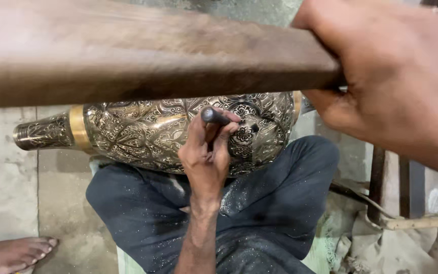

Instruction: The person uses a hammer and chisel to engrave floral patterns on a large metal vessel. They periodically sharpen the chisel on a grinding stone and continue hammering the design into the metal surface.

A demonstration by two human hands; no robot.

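An engraved brass vase [148, 134] lies on its side across my lap, its neck pointing left. My left hand [206, 152] pinches a short dark metal chisel [214, 116] with its tip set against a flower pattern on the vase's belly. My right hand [396, 76] is raised close to the camera and grips a long flat wooden mallet [143, 50], which stretches left across the top of the view and hides the vase's upper side.
My legs in dark trousers [259, 203] are folded beneath the vase and dusted with metal flecks. Another person's bare foot [11, 253] shows at the lower left on the concrete floor [6, 172]. Rags and a wooden-handled tool [411, 222] lie at the right.
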